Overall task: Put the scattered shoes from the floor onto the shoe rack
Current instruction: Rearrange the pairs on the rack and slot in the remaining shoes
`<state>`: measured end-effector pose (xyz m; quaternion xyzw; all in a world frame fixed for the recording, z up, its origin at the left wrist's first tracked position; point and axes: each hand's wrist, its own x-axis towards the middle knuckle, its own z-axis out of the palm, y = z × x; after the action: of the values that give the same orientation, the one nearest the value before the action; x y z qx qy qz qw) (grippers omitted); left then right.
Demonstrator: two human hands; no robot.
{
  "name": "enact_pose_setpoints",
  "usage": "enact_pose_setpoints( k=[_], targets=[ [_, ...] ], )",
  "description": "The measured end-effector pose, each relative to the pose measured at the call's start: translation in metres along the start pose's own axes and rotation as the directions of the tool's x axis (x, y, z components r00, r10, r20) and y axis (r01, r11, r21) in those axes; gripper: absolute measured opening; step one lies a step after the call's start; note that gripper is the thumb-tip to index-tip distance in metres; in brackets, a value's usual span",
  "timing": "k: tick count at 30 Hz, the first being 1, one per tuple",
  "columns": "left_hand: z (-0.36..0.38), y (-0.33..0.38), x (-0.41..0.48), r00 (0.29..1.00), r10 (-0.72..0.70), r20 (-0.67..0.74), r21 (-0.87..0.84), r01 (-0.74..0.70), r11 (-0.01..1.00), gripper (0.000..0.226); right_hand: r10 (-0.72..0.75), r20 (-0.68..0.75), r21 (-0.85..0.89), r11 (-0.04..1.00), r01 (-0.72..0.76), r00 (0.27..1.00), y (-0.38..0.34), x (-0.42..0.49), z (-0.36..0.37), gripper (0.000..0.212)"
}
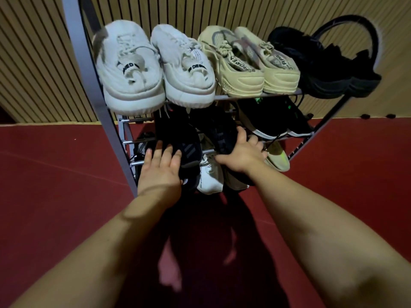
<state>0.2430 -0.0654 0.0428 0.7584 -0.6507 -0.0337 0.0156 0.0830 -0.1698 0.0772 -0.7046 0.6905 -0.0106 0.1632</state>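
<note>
In front of you the grey metal shoe rack [93, 70] stands against the wall, its shelves made of thin rails. On the top shelf you have three pairs side by side, heels towards you: white sneakers [131, 70] at the left, beige sneakers [233, 63] in the middle, black shoes [322, 63] at the right. On the shelf below, two black striped shoes [178, 134] lie tilted, heels hanging over the front rail, beside a black pair with white soles [266, 118]. Lower still you can see a white shoe [209, 174], a yellow-green shoe [278, 158] and a black-and-white mesh shoe [142, 147].
</note>
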Motion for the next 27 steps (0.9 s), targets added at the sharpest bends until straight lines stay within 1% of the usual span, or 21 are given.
enact_pose_setpoints(
  k=[2,5,8,11,13,15,18,20,22,25,27],
  targets=[
    [-0.001,0.001,0.001,1.0,-0.003,0.01,-0.009,0.003,1.0,0.072,-0.031,-0.025,0.063,0.998,0.032,0.999,0.012,-0.006,-0.005,0.105],
    [-0.003,0.004,0.002,1.0,-0.014,0.024,-0.04,0.015,0.999,0.073,-0.134,-0.106,0.018,0.99,0.137,0.985,0.033,-0.018,-0.011,0.105],
    [-0.007,0.005,0.002,0.999,-0.034,0.016,-0.07,0.035,0.997,0.083,-0.21,-0.154,-0.016,0.978,0.21,0.966,0.055,-0.029,-0.019,0.104],
    [-0.015,0.009,-0.001,0.997,-0.061,-0.048,-0.163,0.053,0.985,0.099,-0.271,-0.151,0.031,0.96,0.279,0.951,0.075,-0.039,-0.027,0.104],
    [-0.025,0.012,-0.002,0.992,-0.039,-0.12,-0.192,0.015,0.981,0.106,-0.346,-0.11,0.023,0.936,0.35,0.932,0.085,-0.047,-0.031,0.104],
    [-0.038,0.016,-0.004,0.982,0.028,-0.186,-0.17,-0.06,0.984,0.112,-0.419,-0.069,-0.006,0.908,0.419,0.905,0.091,-0.053,-0.034,0.104],
    [-0.054,0.019,-0.006,0.962,0.191,-0.196,-0.021,-0.199,0.98,0.117,-0.521,-0.052,-0.034,0.853,0.52,0.852,0.093,-0.059,-0.041,0.103],
    [-0.061,0.019,-0.007,0.947,0.273,-0.169,0.081,-0.263,0.961,0.118,-0.605,-0.02,-0.077,0.794,0.603,0.796,0.092,-0.061,-0.047,0.1],
    [-0.064,0.015,-0.007,0.932,0.341,-0.119,0.123,-0.327,0.937,0.119,-0.677,0.005,-0.142,0.728,0.671,0.736,0.088,-0.063,-0.051,0.097],
    [-0.062,0.009,-0.009,0.885,0.464,-0.02,0.115,-0.459,0.881,0.12,-0.765,0.016,-0.228,0.624,0.747,0.644,0.082,-0.06,-0.051,0.091],
    [-0.059,0.002,-0.014,0.872,0.489,0.013,0.076,-0.489,0.869,0.118,-0.803,0.037,-0.269,0.565,0.78,0.594,0.076,-0.056,-0.048,0.09]
  ],
)
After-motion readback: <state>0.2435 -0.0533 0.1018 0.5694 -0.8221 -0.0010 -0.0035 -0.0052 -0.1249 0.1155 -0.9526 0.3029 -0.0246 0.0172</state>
